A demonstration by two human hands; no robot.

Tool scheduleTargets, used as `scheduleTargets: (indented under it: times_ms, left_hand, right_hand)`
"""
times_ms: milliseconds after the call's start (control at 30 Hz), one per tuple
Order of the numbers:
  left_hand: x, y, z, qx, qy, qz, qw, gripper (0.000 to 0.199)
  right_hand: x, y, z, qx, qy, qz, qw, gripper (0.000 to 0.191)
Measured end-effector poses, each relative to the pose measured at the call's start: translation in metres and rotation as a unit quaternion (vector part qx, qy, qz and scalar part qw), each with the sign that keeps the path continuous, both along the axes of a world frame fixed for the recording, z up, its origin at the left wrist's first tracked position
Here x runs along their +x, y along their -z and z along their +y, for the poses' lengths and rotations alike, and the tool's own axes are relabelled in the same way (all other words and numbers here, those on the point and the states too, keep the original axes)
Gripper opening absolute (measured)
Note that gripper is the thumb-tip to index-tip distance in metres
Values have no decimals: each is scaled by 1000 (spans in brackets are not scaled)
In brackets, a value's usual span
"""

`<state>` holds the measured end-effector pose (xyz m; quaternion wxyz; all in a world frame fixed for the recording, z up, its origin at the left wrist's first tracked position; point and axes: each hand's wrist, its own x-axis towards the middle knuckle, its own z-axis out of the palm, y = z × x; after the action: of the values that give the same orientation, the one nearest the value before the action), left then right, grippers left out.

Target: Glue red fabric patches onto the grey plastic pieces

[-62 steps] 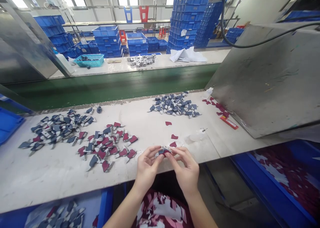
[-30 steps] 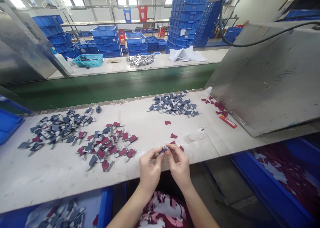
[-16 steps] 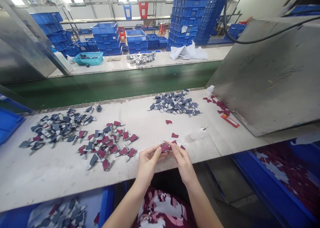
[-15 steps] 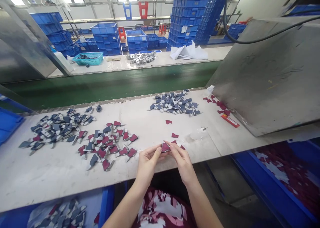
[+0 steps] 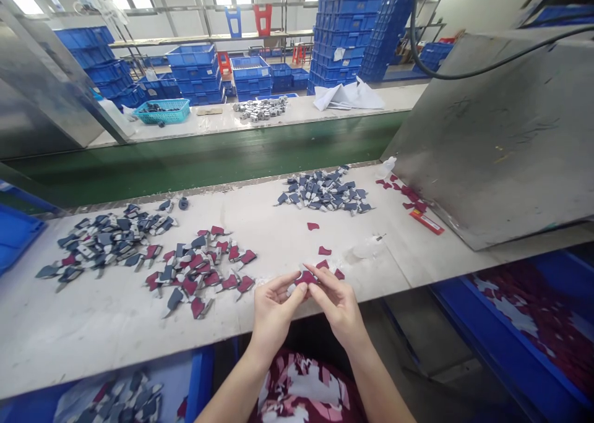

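Note:
Above the bench's near edge, my left hand (image 5: pixel 277 302) and my right hand (image 5: pixel 338 300) meet around a small part with a dark red face (image 5: pixel 305 278). Both sets of fingers are closed on it, the thumbs side by side at its near edge. Its underside is hidden. Just beyond the fingers lie several loose flat dark red pieces (image 5: pixel 325 250). To the left spreads a pile of grey parts with dark red faces (image 5: pixel 197 268). Farther off sits a heap of blue-grey and white parts (image 5: pixel 322 191).
Another pile of blue-grey parts (image 5: pixel 111 237) covers the bench's left. A red and white packet (image 5: pixel 426 222) lies by a slanted metal panel (image 5: pixel 501 138). Blue bins (image 5: pixel 510 349) stand below the bench at both sides. Behind runs a green belt (image 5: pixel 232 154).
Both thumbs have moved in onto the near side of the red-faced part, and the part has turned slightly between the fingers. The piles on the bench are unchanged.

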<state>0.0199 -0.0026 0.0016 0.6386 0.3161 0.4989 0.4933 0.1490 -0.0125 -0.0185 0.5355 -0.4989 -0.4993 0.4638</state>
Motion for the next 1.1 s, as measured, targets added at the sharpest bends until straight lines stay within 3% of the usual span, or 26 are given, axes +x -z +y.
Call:
scheduleTargets:
  times_ms: [133, 200, 300, 400, 467, 500, 567, 600, 700, 800, 867, 933, 1033, 1100]
  left_hand:
    - [-7, 16, 14, 72, 42, 116, 990, 45]
    - [-21, 23, 27, 138, 51, 258, 955, 37]
    - [-51, 26, 46, 239, 32, 503, 830, 18]
    - [-75, 18, 67, 288, 8, 654, 699, 14]
    - [-79, 10, 86, 300, -10, 700, 648, 15]
    - [-77, 7, 99, 299, -8, 708, 640, 18]
    - [-65, 3, 131, 291, 34, 700, 651, 25]
    - [-56, 4, 148, 278, 70, 688, 667, 28]
    - [-28, 12, 198, 273, 121, 671, 679, 37]
    - [-10, 23, 227, 274, 141, 658, 687, 34]
    - [-7, 25, 227, 275, 138, 653, 692, 33]
    - [-9, 26, 212, 278, 125, 649, 697, 38]
    - [-15, 28, 168, 281, 108, 643, 704, 47]
    - [-17, 32, 135, 277, 112, 635, 712, 42]
  right_hand:
    - [1, 13, 9, 13, -7, -20, 1000, 35]
    - [6, 18, 12, 43, 25, -72, 996, 35]
    - [23, 21, 12, 117, 166, -181, 962, 28]
    - [46, 24, 9, 184, 335, -287, 878, 22]
    - [58, 29, 8, 193, 399, -338, 830, 22]
    - [62, 32, 9, 188, 409, -354, 820, 24]
    - [67, 39, 13, 171, 396, -370, 823, 29]
    - [67, 43, 16, 162, 380, -372, 832, 31]
    - [67, 55, 29, 137, 324, -365, 862, 34]
    - [69, 60, 38, 125, 302, -341, 881, 36]
    - [71, 58, 39, 122, 302, -323, 888, 39]
    - [72, 53, 36, 125, 291, -292, 902, 45]
    - [66, 46, 28, 139, 300, -200, 922, 55]
    - [57, 44, 24, 137, 344, -122, 921, 56]
